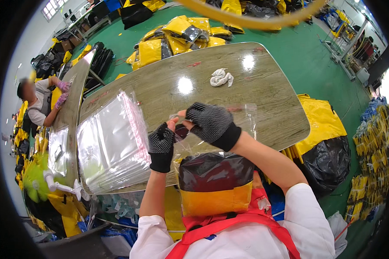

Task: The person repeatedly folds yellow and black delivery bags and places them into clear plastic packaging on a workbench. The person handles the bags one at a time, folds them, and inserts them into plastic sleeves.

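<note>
Just in front of my body, a folded black-and-yellow item (216,190) sits inside a clear plastic bag (216,150), at the near edge of the table. Above it, my left hand (162,144), in a black fingerless glove with pale dots, is closed with thumb and fingertips pinching the bag's clear film. My right hand (209,125), gloved the same way, pinches the film close beside the left fingertips. Exactly which part of the bag each hand grips is hard to make out. A stack of flat clear plastic bags (108,142) lies left of my left hand.
A crumpled white cloth (221,78) lies on the wood-look table (160,86). Yellow-and-black packages (177,36) are heaped beyond it; more (324,146) stand at right. A green fan (36,177) is at left, near a co-worker (41,97) at another table (75,95).
</note>
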Motion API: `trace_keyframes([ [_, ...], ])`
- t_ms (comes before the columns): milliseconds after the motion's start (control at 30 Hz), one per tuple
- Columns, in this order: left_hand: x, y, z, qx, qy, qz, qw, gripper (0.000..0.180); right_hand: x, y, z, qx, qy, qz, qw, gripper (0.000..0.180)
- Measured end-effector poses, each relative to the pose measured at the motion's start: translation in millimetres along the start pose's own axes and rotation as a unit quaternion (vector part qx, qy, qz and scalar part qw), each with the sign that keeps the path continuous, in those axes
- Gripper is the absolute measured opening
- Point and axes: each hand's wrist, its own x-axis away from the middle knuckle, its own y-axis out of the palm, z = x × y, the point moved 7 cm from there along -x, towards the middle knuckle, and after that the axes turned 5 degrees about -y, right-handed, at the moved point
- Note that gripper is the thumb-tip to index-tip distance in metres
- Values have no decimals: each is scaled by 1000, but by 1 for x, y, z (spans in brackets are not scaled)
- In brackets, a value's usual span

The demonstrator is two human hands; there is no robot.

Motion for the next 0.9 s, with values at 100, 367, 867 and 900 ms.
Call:
trace_keyframes([
  [100, 9, 7, 12, -23, 8, -20, 1000, 27, -8, 5, -13, 48, -46, 58, 996, 9],
  [367, 7, 10, 14, -21, -13, -7, 1000, 26, -8, 5, 36, 18, 67, 104, 992, 10],
  [867, -22, -16, -21, 136, -244, -169, 945, 43, 147, -43, 138, -435, 485, 7, 759, 40],
  [900, -16, -14, -22, 176, -251, -144, 941, 44, 146, -46, 128, -481, 477, 33, 735, 42],
])
